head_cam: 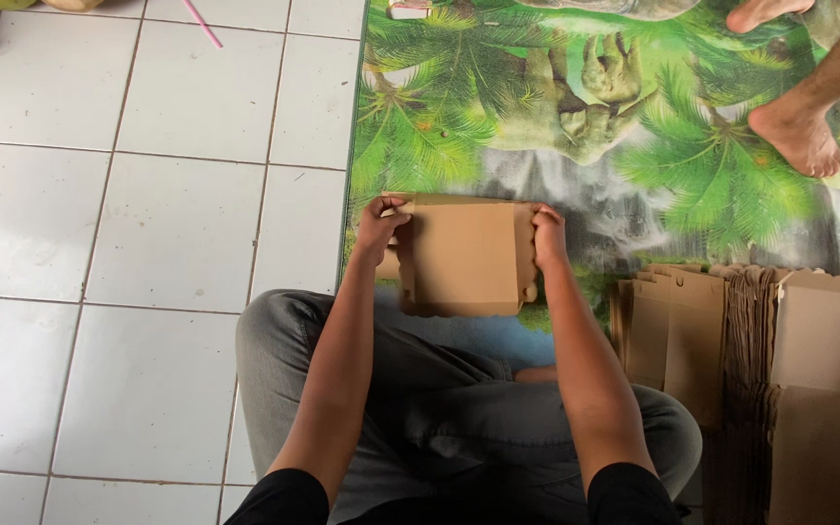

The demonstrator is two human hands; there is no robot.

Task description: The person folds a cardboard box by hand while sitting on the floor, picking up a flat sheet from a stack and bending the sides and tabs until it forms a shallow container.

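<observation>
Seated on the floor, we gripped the box (466, 258) over the mat (459, 107), left hand (378, 228) and right hand (547, 236) closed on opposite edges, best kept level so flaps folded square, flat blanks (751, 360) stacked alongside.

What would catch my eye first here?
Probably the brown cardboard box at the centre, gripped at its sides by the left hand and right hand. Under it lies a bright green mat with palm trees. A stack of flat cardboard stands at the right.
</observation>
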